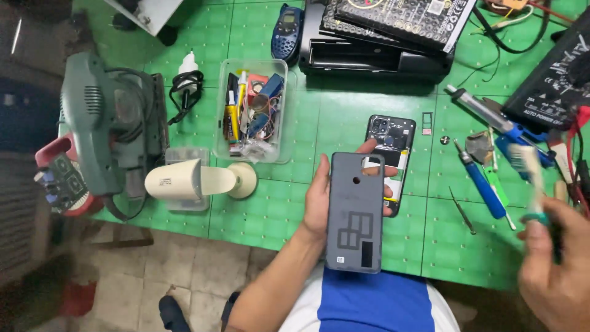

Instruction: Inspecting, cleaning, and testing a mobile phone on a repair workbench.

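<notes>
I see the left hand [319,200] gripping the grey back cover [355,212] above the opened phone [389,147] on the green mat [270,209]; right hand [553,264] closed around a toothbrush [528,169], blurred

A: How many phones on the counter [270,215]?
B: 1 opened phone [393,144] lying flat, plus 1 grey back cover [355,212] and 1 old blue handset [286,32].
A: Hands?
B: 2: 1 left hand [319,200], 1 right hand [556,270].
A: Tools?
B: 1 blue screwdriver [482,184], 1 soldering iron [485,114], 1 toothbrush [530,172], 1 thin pick [461,210].
A: Bigger things?
B: 1 clear tub of parts [253,110], 1 white camera [200,181], 1 green power tool [101,123].
</notes>
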